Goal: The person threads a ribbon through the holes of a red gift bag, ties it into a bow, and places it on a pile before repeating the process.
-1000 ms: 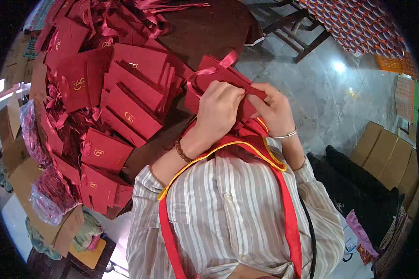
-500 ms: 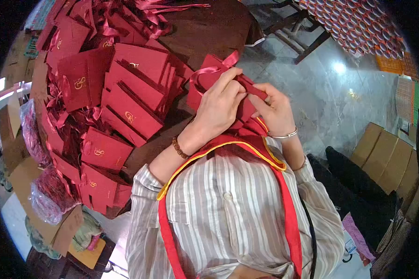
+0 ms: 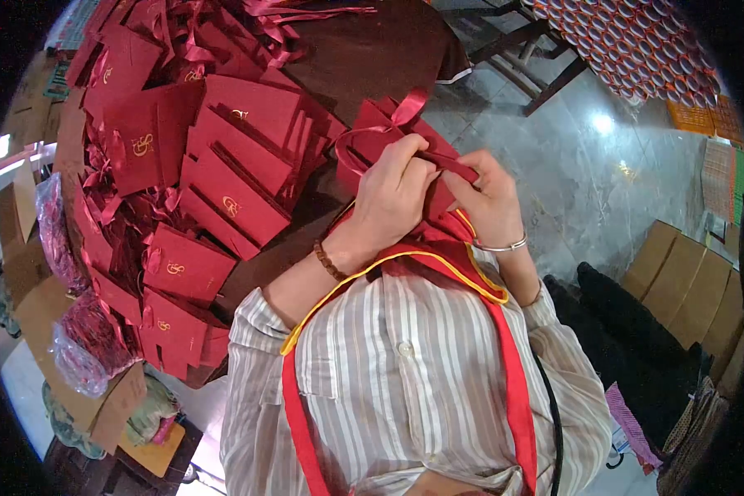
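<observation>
A dark red paper gift bag (image 3: 367,150) with a satin ribbon (image 3: 408,109) is held in front of my chest, at the near edge of the table. My left hand (image 3: 391,192) has its fingers curled over the bag, its fingertips hidden at the folded edge. Thumb and fingers of my right hand (image 3: 488,195) pinch the right end of that edge, close to the left hand. Left of my hands lie several flat red bags (image 3: 238,198) with gold lettering, stacked and overlapping.
The stacks rest on a round table with a dark brown cover (image 3: 370,51). Plastic-wrapped bundles (image 3: 91,341) sit by its left edge. Cardboard boxes (image 3: 682,277) and dark cloth (image 3: 636,339) are at right. A wooden-legged stand (image 3: 546,87) is at the upper right.
My left hand's fingers have drawn slightly down and back, and more of the bag's folded edge shows between the hands. My right hand stays pinched at nearly the same spot.
</observation>
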{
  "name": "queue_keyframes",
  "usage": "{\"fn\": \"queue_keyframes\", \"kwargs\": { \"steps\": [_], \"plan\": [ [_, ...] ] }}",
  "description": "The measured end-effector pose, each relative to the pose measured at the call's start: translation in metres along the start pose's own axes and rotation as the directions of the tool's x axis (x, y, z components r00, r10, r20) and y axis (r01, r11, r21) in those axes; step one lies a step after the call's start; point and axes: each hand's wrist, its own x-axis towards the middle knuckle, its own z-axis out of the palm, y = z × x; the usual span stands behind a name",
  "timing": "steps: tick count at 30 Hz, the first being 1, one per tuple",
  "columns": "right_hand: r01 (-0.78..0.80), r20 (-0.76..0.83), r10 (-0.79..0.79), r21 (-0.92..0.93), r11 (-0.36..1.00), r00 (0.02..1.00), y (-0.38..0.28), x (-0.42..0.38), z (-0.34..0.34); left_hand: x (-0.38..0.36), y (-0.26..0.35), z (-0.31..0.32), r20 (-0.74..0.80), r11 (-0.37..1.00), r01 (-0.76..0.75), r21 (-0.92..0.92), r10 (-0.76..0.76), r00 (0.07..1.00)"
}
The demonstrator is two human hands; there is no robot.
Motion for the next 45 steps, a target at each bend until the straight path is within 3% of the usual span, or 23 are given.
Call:
{"fn": "queue_keyframes", "kwargs": {
  "steps": [3,5,9,14,24,30,35,45],
  "plan": [
    [0.015,-0.036,-0.019,-0.090,0.996,0.999,-0.003,-0.002,0.000,0.000,0.000,0.001,-0.016,0.999,0.050,-0.017,-0.051,0.999],
    [0.027,-0.060,-0.043,-0.250,0.968,0.997,-0.005,-0.002,-0.001,0.002,0.003,0.001,-0.016,0.998,0.066,-0.004,-0.066,0.998],
    [0.097,-0.104,-0.125,-0.241,0.966,0.987,-0.004,-0.004,0.004,0.003,0.004,0.004,-0.023,0.999,0.050,0.001,-0.050,0.998],
    [0.167,-0.114,-0.221,-0.359,0.918,0.969,-0.016,-0.009,0.009,0.001,0.005,0.004,-0.029,1.000,0.016,0.001,-0.016,0.999],
    [0.190,-0.077,-0.228,-0.335,0.923,0.971,-0.004,-0.004,0.006,0.000,0.003,0.004,-0.050,0.990,0.114,-0.078,-0.118,0.992],
    [0.105,0.006,-0.107,-0.259,0.960,0.994,-0.010,-0.005,0.002,0.003,0.007,0.003,-0.023,0.991,0.104,-0.081,-0.107,0.994],
    [0.189,-0.066,-0.224,-0.344,0.920,0.972,-0.013,-0.011,0.009,0.005,0.011,0.000,-0.008,0.990,0.119,-0.072,-0.120,0.993],
    [0.344,-0.019,-0.391,-0.438,0.830,0.920,-0.014,-0.012,0.011,0.002,0.013,-0.003,0.011,0.986,0.136,-0.096,-0.136,0.991]
  ]
}}
